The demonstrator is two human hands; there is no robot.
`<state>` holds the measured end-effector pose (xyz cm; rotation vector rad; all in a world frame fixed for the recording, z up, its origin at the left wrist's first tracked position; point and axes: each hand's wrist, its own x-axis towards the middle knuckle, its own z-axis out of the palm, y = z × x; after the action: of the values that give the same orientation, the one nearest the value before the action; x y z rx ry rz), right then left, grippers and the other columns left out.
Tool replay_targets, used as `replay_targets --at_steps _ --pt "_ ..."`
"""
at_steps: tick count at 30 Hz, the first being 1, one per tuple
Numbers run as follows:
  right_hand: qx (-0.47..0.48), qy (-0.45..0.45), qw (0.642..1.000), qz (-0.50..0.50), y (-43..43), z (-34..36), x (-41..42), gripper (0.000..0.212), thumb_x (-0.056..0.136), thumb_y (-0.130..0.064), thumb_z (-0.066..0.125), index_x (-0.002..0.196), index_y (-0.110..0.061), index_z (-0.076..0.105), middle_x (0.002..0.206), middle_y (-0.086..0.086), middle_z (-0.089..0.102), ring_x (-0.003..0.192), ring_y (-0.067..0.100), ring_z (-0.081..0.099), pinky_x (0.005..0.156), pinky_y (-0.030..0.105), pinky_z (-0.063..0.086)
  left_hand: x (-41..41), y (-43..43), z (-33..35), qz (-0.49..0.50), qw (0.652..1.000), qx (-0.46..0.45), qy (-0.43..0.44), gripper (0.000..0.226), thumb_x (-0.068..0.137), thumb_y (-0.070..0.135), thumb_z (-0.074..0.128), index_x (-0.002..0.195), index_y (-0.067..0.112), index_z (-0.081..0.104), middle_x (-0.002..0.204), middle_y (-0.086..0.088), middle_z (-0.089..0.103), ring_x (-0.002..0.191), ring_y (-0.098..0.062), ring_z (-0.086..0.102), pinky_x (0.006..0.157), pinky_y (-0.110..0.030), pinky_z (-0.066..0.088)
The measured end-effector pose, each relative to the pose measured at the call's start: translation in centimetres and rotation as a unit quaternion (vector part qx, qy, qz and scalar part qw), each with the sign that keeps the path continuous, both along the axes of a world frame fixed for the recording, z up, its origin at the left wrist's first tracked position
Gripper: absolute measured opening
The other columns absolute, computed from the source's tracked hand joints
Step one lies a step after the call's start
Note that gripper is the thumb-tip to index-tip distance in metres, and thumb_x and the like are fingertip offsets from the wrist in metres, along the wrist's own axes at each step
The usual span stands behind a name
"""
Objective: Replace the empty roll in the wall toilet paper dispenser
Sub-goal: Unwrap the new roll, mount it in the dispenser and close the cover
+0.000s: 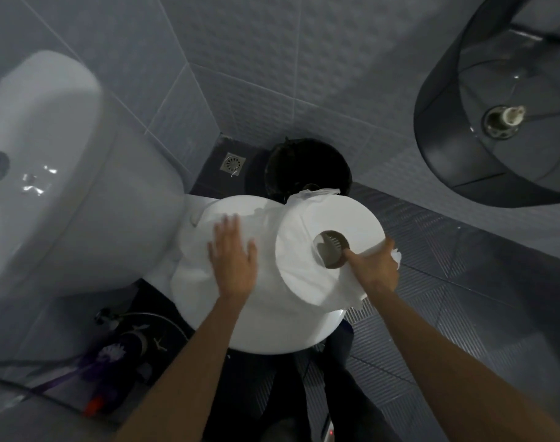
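A large white jumbo paper roll (304,250) with a brown cardboard core (331,249) is held above the closed toilet lid (256,330). My right hand (372,266) grips it at the lower right, thumb hooked into the core, fingers around the outer edge. My left hand (234,256) is spread flat against the roll's left side, fingers apart. A loose torn paper end (317,194) sticks up at the roll's top. The dark wall dispenser (482,100) hangs open at upper right, and its bare spindle (503,119) carries no roll.
The white cistern (48,173) fills the left. A black waste bin (307,167) stands behind the toilet beside a floor drain (233,163). A purple toilet brush (112,352) and hoses lie at lower left. Grey tiled walls enclose the corner.
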<state>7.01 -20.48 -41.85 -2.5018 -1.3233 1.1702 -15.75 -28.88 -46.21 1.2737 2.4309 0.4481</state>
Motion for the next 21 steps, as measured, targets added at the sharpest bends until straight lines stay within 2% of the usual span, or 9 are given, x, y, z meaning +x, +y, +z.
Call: replay_targets --at_steps 2,4,5,8,9,11,13,17,21 --pt "-0.001 0.008 1.000 -0.008 0.1 -0.1 0.5 0.090 0.070 -0.047 0.074 0.138 -0.013 0.025 0.128 0.017 0.051 0.119 0.038 0.050 0.095 0.052 0.046 2.5 -0.8 -0.4 -0.131 0.990 -0.007 -0.057 0.057 0.099 0.037 0.025 0.151 0.032 0.002 0.162 0.006 0.008 0.149 -0.016 0.003 0.118 -0.048 0.003" --pt "0.000 0.020 1.000 -0.012 0.1 -0.3 1.2 0.091 0.070 -0.046 0.074 0.138 -0.013 0.025 0.129 0.016 0.051 0.120 0.038 0.049 0.096 0.053 0.045 3.1 -1.3 -1.2 -0.146 0.978 -0.057 -0.135 0.054 0.099 0.045 0.015 0.150 0.039 -0.001 0.161 0.014 0.003 0.148 -0.013 -0.002 0.117 -0.053 0.000" --pt "-0.001 0.026 1.000 -0.014 0.2 -0.4 1.6 0.092 0.069 -0.046 0.074 0.139 -0.013 0.025 0.130 0.016 0.051 0.120 0.038 0.049 0.097 0.052 0.045 2.7 -1.6 -2.0 -0.135 0.976 -0.085 -0.146 0.053 0.099 0.047 0.014 0.150 0.038 0.003 0.160 0.016 0.004 0.148 -0.013 -0.001 0.116 -0.055 0.001" --pt "-0.006 0.043 0.999 -0.028 0.4 -0.7 3.4 0.092 0.069 -0.045 0.076 0.138 -0.011 0.026 0.133 0.017 0.050 0.122 0.037 0.048 0.096 0.048 0.043 1.6 -2.4 -3.3 -0.181 0.974 -0.136 -0.033 0.051 0.102 0.045 0.018 0.146 0.026 0.036 0.156 0.005 0.028 0.146 -0.024 0.020 0.111 -0.061 0.025" --pt "-0.006 0.051 0.998 -0.037 0.4 -0.8 4.1 0.091 0.069 -0.044 0.076 0.138 -0.010 0.026 0.133 0.017 0.049 0.123 0.037 0.047 0.095 0.047 0.043 1.1 -2.5 -3.6 -0.180 0.968 -0.176 -0.015 0.052 0.100 0.050 0.021 0.147 0.030 0.033 0.157 0.002 0.025 0.146 -0.029 0.019 0.108 -0.063 0.028" --pt "-0.003 0.072 0.996 -0.049 0.3 -0.9 5.4 0.088 0.070 -0.043 0.077 0.136 -0.009 0.029 0.133 0.017 0.050 0.122 0.036 0.048 0.096 0.047 0.044 0.4 -2.6 -4.0 -0.175 0.946 -0.272 -0.035 0.068 0.089 0.067 0.029 0.148 0.046 0.002 0.162 0.004 -0.007 0.148 -0.031 -0.004 0.108 -0.067 0.016" --pt "0.005 0.093 0.994 -0.059 0.2 -0.8 6.8 0.082 0.070 -0.040 0.078 0.132 -0.010 0.034 0.130 0.013 0.052 0.121 0.033 0.050 0.095 0.045 0.044 -0.1 -2.5 -4.2 -0.180 0.930 -0.319 -0.034 0.090 0.078 0.076 0.040 0.143 0.049 -0.016 0.157 0.003 -0.029 0.145 -0.035 -0.020 0.106 -0.071 0.010" --pt "0.028 0.140 0.987 -0.076 0.2 -0.5 9.5 0.074 0.064 -0.037 0.080 0.125 -0.017 0.045 0.119 -0.002 0.058 0.113 0.021 0.056 0.093 0.041 0.048 0.3 -1.3 -3.7 -0.168 0.914 -0.370 -0.018 0.109 0.073 0.067 0.061 0.142 0.048 -0.021 0.154 -0.002 -0.034 0.143 -0.042 -0.021 0.104 -0.074 0.015" --pt "0.054 0.185 0.980 -0.051 -0.2 2.0 10.4 0.058 0.072 -0.026 0.077 0.124 -0.019 0.050 0.113 -0.007 0.062 0.102 0.012 0.059 0.085 0.030 0.048 0.5 0.4 -1.9 -0.164 0.899 -0.405 -0.038 0.101 0.081 0.055 0.062 0.147 0.041 -0.013 0.157 -0.007 -0.026 0.144 -0.044 -0.010 0.107 -0.070 0.018"
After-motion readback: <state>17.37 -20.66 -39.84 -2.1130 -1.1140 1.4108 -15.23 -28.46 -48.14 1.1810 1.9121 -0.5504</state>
